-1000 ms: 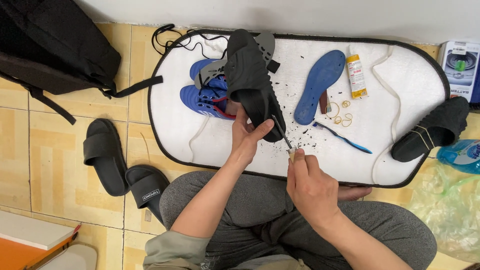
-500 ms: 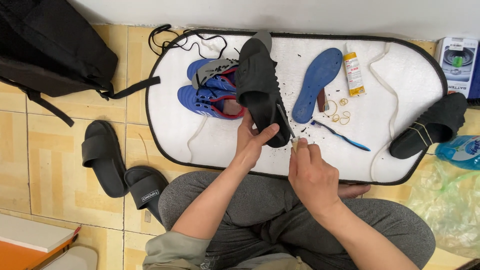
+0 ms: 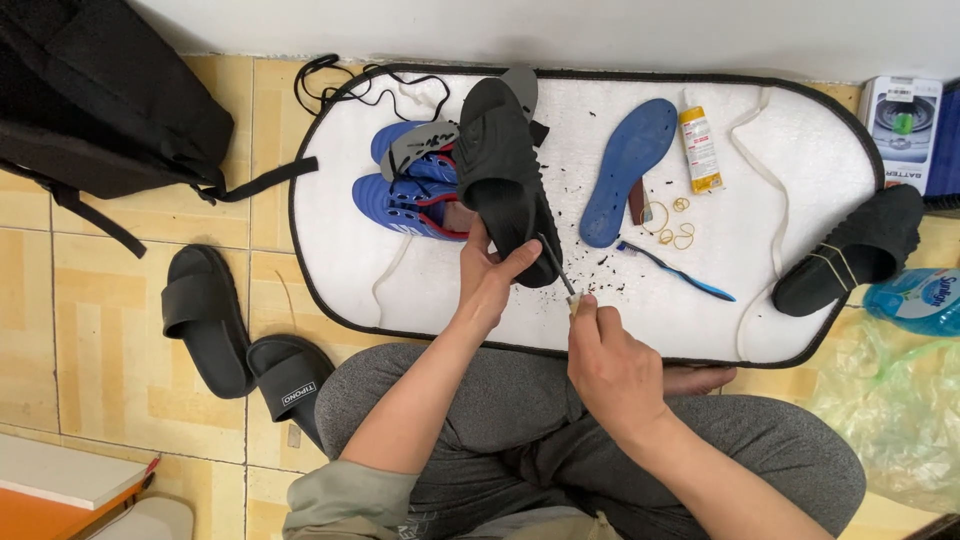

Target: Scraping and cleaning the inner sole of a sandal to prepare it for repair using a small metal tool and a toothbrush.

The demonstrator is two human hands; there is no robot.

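this looks like a home floor used as a makeshift shoe-repair spot: yellow floor tiles [image 3: 120, 300] run up to a plain white wall [image 3: 600, 30] at the far side, and a white mat [image 3: 780, 170] with black edging is spread on them as the work surface. on the mat lie blue shoes [image 3: 405, 190], a loose blue insole [image 3: 630, 165], a glue tube [image 3: 699, 150] and rubber bands [image 3: 672, 225], while black slides [image 3: 205, 315] and a black backpack [image 3: 100, 100] sit on the tiles at the left.

Single head camera, steep downward view, close over lap and mat [image 3: 800, 150]
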